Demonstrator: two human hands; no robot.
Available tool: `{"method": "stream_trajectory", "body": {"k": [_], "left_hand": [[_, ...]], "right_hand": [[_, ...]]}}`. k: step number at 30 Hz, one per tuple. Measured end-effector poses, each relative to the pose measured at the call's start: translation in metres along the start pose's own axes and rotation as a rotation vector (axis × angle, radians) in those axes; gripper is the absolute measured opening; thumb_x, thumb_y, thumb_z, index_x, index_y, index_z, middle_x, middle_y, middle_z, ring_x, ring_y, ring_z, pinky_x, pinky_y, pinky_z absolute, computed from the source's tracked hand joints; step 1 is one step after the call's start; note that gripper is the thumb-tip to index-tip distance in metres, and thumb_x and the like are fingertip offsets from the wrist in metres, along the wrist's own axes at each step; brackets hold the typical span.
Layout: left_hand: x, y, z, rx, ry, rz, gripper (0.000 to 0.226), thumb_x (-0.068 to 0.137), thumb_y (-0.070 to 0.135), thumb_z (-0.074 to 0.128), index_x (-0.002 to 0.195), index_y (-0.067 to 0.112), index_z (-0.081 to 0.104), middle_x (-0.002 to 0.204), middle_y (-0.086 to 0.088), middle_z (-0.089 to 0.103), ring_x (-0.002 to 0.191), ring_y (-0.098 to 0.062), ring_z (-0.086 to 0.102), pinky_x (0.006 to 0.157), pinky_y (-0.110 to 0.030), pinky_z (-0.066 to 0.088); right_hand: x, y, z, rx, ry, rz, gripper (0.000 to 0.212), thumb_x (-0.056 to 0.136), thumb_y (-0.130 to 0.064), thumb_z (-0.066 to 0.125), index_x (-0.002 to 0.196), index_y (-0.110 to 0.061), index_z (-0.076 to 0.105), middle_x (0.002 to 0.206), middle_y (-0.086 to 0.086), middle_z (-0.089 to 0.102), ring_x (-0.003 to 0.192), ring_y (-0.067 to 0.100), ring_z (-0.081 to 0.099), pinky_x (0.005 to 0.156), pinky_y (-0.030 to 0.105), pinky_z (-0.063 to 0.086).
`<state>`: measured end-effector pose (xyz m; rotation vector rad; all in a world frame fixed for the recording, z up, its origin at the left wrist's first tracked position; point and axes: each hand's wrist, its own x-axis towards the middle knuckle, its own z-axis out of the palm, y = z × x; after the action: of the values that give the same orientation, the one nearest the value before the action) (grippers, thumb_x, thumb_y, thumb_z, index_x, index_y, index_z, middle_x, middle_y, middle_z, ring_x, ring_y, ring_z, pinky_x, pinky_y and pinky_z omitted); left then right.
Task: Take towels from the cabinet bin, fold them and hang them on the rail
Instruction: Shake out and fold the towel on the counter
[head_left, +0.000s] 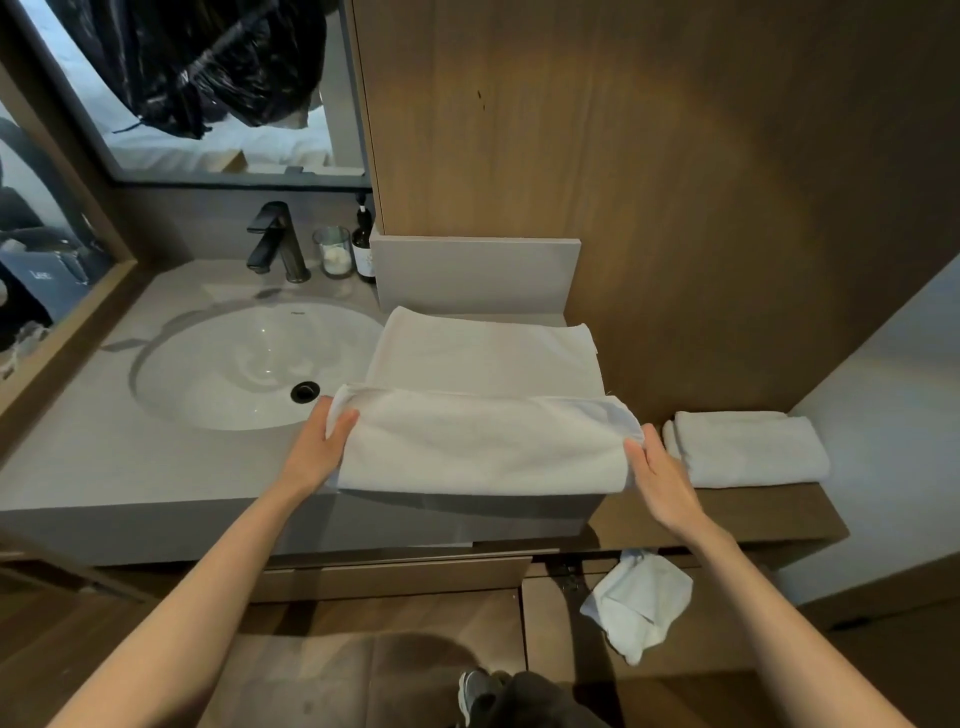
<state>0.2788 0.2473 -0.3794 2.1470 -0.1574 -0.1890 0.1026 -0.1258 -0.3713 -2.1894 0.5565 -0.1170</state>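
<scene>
My left hand (323, 439) and right hand (658, 470) pinch 2 ends of the towel (483, 441); uneven pull could skew the fold.

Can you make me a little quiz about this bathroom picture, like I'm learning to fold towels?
1. True or false: a folded towel lies on the wooden shelf to the right of the counter.
2. What do the left hand and the right hand hold? A) a brush B) the white towel on the counter C) a cup
3. Fill in: the crumpled cloth is ___ the wooden shelf.
Key: 1 true; 2 B; 3 below.
</scene>
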Motion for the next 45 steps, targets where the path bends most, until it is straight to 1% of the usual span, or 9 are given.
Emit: {"method": "stream_trajectory", "body": {"k": [3,9,16,20,25,29,34,38,45], "left_hand": [[0.013,-0.001,0.011,0.017,0.044,-0.077,0.035,0.102,0.035,0.041,0.124,0.008,0.047,0.111,-0.008,0.058,0.103,-0.029,0.055,0.084,-0.037,0.041],[0.034,-0.014,0.025,0.072,0.039,-0.198,0.041,0.102,0.042,0.036,0.122,0.009,0.051,0.116,-0.014,0.061,0.109,-0.036,0.054,0.089,-0.041,0.041],[0.045,-0.026,0.036,0.186,0.020,-0.213,0.046,0.103,0.040,0.035,0.136,0.012,0.049,0.133,-0.014,0.056,0.122,-0.036,0.050,0.098,-0.041,0.039],[0.044,-0.027,0.040,0.221,0.054,-0.229,0.045,0.102,0.041,0.038,0.129,0.007,0.051,0.125,-0.016,0.059,0.116,-0.038,0.053,0.088,-0.038,0.039],[0.039,-0.031,0.036,0.187,0.058,-0.252,0.041,0.099,0.041,0.046,0.100,0.002,0.058,0.099,-0.014,0.061,0.102,-0.039,0.057,0.075,-0.034,0.034],[0.035,-0.026,0.037,0.141,0.108,-0.174,0.038,0.102,0.039,0.037,0.120,0.011,0.053,0.114,-0.012,0.061,0.107,-0.036,0.055,0.084,-0.038,0.039],[0.043,-0.021,0.036,0.194,0.106,-0.132,0.036,0.103,0.040,0.033,0.114,0.011,0.050,0.101,-0.012,0.062,0.095,-0.038,0.057,0.075,-0.037,0.038],[0.050,-0.029,0.042,0.324,0.089,-0.135,0.039,0.103,0.041,0.033,0.124,0.013,0.051,0.111,-0.016,0.065,0.103,-0.041,0.057,0.077,-0.039,0.039],[0.044,-0.030,0.046,0.423,0.155,-0.156,0.039,0.102,0.043,0.033,0.118,0.012,0.053,0.096,-0.016,0.064,0.090,-0.038,0.058,0.070,-0.036,0.038]], "right_hand": [[0.011,0.005,0.007,-0.020,0.028,0.021,0.023,0.103,-0.041,0.031,0.101,-0.021,0.042,0.088,0.003,0.057,0.080,0.021,0.058,0.067,0.034,0.048],[0.030,0.010,0.012,-0.089,0.013,0.115,0.015,0.102,-0.030,0.041,0.093,-0.019,0.045,0.080,-0.004,0.052,0.072,0.010,0.052,0.060,0.023,0.041],[0.037,0.021,0.032,-0.085,0.095,0.282,0.013,0.098,-0.023,0.048,0.093,-0.014,0.042,0.073,-0.005,0.045,0.065,0.011,0.045,0.055,0.024,0.035],[0.039,0.021,0.035,-0.105,0.094,0.359,0.021,0.093,-0.031,0.057,0.098,-0.014,0.045,0.080,0.000,0.055,0.072,0.016,0.055,0.055,0.026,0.038],[0.051,0.016,0.038,-0.193,0.035,0.283,0.037,0.100,-0.044,0.042,0.115,-0.012,0.053,0.101,0.005,0.061,0.091,0.022,0.059,0.071,0.031,0.042],[0.055,0.012,0.046,-0.016,0.157,0.227,0.040,0.103,-0.038,0.037,0.128,-0.011,0.049,0.116,0.006,0.061,0.109,0.026,0.058,0.082,0.034,0.044],[0.062,0.013,0.049,-0.142,0.212,0.199,0.030,0.103,-0.040,0.033,0.109,-0.016,0.049,0.077,-0.004,0.054,0.072,0.016,0.056,0.056,0.025,0.036],[0.064,0.019,0.056,-0.321,0.219,0.217,0.024,0.103,-0.038,0.032,0.096,-0.019,0.043,0.068,0.001,0.053,0.059,0.015,0.052,0.052,0.026,0.035],[0.061,0.018,0.060,-0.465,0.274,0.203,0.018,0.102,-0.031,0.040,0.110,-0.016,0.042,0.074,0.001,0.060,0.058,0.014,0.054,0.055,0.029,0.043]]}}
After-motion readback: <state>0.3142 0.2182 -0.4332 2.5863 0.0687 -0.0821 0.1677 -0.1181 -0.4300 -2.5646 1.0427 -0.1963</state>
